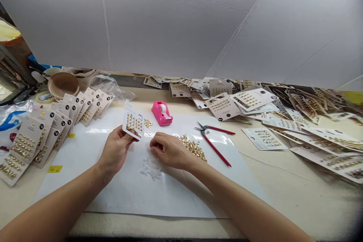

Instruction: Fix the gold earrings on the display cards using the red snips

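My left hand (117, 147) grips an earring card (134, 118) by its lower edge, tilted up off the table. Rows of small gold earrings cover the card. My right hand (169, 152) is just to the right of the card, its fingers curled together; whatever they may hold is hidden. Below those fingers lies a scatter of small clear pieces (151, 168), which look like earring backs. A heap of small gold pieces (194, 148) spreads beside my right wrist. Behind the card sit a few gold rings (148, 123).
A pink tape dispenser (162, 114) and red-handled pliers (213, 143) rest on the white sheet (113, 196). Filled earring cards (27, 138) stand overlapped at left. More cards (263, 138) pile up at right. A brown bowl (62, 85) and white board (170, 22) are behind.
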Motion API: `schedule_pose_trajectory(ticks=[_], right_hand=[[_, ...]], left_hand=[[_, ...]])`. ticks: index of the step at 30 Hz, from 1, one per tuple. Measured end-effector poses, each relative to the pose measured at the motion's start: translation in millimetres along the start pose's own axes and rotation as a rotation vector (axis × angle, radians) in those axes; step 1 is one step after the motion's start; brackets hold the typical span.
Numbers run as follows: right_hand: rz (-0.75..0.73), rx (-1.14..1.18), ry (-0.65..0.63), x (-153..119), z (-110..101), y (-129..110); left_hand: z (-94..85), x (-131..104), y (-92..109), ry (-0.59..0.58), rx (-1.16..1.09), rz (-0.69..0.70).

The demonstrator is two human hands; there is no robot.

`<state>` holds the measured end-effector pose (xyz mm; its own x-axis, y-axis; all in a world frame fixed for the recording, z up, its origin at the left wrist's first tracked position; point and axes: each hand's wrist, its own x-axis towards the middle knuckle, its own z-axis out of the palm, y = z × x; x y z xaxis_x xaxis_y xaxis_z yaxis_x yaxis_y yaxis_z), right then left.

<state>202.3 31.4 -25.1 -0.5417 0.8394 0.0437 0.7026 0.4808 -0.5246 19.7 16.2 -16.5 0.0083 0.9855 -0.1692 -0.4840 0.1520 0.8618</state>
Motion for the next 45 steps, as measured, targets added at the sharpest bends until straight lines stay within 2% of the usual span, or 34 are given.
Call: schedule_pose_trajectory(ticks=[6,15,28,32,36,39,42,45], right_hand=[[0.015,0.111,0.006,-1,2,3],[-0.034,0.080,-0.005,-2,7,3],[-0.042,0.134,0.094,-6,10,5],[-0.043,0.281,0.179,-5,5,2],[0.047,0.589,0.286,-5,-1,-2],[0.078,0.799,0.325,-8,-4,-9],[0.082,0.896,0.326,-13,-6,-17],[0.066,0.888,0.351,-18,-7,-24]], left_hand=[[1.6,-1,1,0.015,0.001,-0.003],[5.3,-2,4,0.003,-0.008,0.006],[9.9,-4,6,-0.021,0.017,-0.001],[10.1,-5,4,-0.028,0.007,-0.012],[10.1,-8,1,-0.070,-0.001,-0.080],[11.0,-12,-1,-0.144,-0.001,-0.125],[12.7,-14,-2,-0.215,0.009,-0.166],[14.4,-16,-2,-0.249,0.015,-0.230]])
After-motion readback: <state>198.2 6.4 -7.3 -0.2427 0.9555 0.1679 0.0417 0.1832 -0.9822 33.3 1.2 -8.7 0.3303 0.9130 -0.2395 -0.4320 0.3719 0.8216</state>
